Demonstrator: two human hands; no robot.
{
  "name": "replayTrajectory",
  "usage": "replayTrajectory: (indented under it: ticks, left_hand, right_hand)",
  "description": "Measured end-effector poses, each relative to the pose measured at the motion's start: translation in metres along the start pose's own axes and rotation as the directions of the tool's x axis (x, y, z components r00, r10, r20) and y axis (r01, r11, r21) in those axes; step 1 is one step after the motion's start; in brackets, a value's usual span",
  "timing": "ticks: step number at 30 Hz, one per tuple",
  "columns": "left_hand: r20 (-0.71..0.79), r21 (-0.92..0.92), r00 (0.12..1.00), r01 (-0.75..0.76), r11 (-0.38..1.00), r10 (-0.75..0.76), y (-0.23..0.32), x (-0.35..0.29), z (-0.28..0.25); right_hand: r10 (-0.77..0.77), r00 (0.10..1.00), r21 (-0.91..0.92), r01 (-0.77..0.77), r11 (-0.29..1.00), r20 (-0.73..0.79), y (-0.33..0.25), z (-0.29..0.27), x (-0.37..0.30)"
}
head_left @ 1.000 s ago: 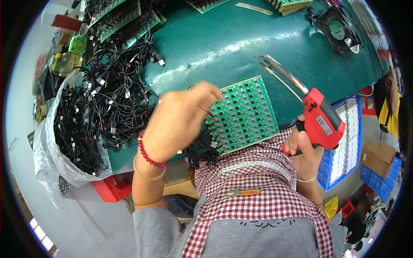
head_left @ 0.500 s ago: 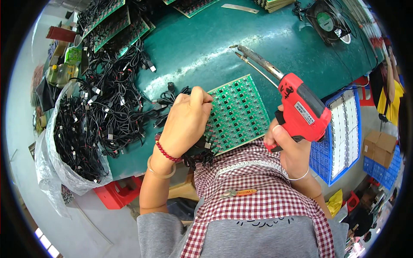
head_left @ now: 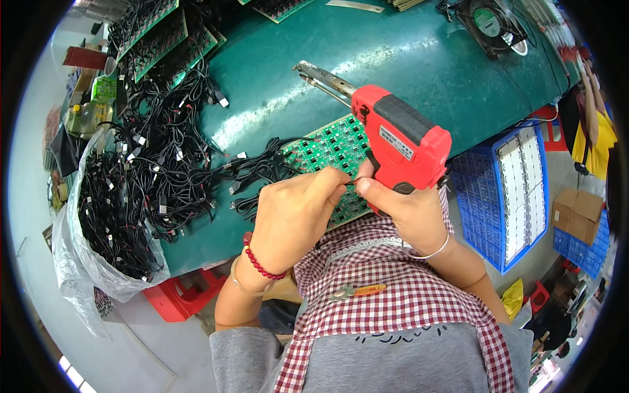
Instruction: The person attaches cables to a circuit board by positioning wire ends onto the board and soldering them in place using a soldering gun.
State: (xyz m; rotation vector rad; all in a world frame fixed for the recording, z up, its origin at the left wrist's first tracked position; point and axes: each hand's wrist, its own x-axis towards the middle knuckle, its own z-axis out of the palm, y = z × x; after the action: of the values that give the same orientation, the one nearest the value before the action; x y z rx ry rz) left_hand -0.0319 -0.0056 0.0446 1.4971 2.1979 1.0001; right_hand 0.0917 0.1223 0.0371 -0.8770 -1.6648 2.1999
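My right hand [head_left: 416, 213] grips a red and black soldering gun [head_left: 403, 141] by its handle. The gun's long metal tip points to the far left, above the table. My left hand [head_left: 295, 203] is closed in a pinch, its fingertips meeting my right thumb. A thin dark wire seems to run between those fingertips; its ends are hidden. Beneath both hands lies a green circuit board panel [head_left: 334, 144] with rows of small black parts, its near part covered by my hands. Black cables [head_left: 262, 160] with red wire ends lie along the board's left edge.
A large heap of black cables [head_left: 157, 157] fills the table's left side, partly in a clear plastic bag [head_left: 124, 278]. Wired boards [head_left: 160, 56] are stacked behind it. A black fan [head_left: 491, 26] stands far right on the green table [head_left: 262, 85]. Right of the table is a blue crate [head_left: 501, 216].
My right hand has brought the soldering gun left, over the board. My left hand has moved right and nearer me, from the board's left edge to my right thumb.
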Motion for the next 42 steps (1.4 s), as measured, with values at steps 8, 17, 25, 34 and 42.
replayTrajectory:
  ticks: [8,17,25,34,42]
  left_hand:
    - [-0.037,-0.03,0.999,-0.012,0.999,0.011,-0.003,-0.003,0.005]
    - [-0.056,0.024,0.998,-0.009,1.0,0.01,0.0,-0.005,0.004]
    - [0.005,0.427,1.0,-0.022,0.904,0.023,0.034,-0.014,0.003]
    - [-0.219,0.05,0.96,0.191,0.98,-0.176,0.013,-0.014,0.017]
    - [-0.174,-0.013,0.979,0.107,0.994,-0.108,0.011,-0.012,0.021]
  right_hand:
    - [0.019,1.0,0.065,-0.02,0.998,0.019,-0.006,-0.004,0.004]
    - [-0.036,0.999,-0.186,0.039,0.982,0.02,-0.002,-0.003,-0.002]
    - [-0.413,0.911,-0.282,0.393,0.875,-0.013,0.009,0.014,0.002]
    - [-0.022,0.996,-0.156,0.007,0.988,-0.09,0.003,-0.001,0.003]
    - [-0.014,1.0,-0.069,0.014,0.998,-0.004,0.003,0.0,0.003]
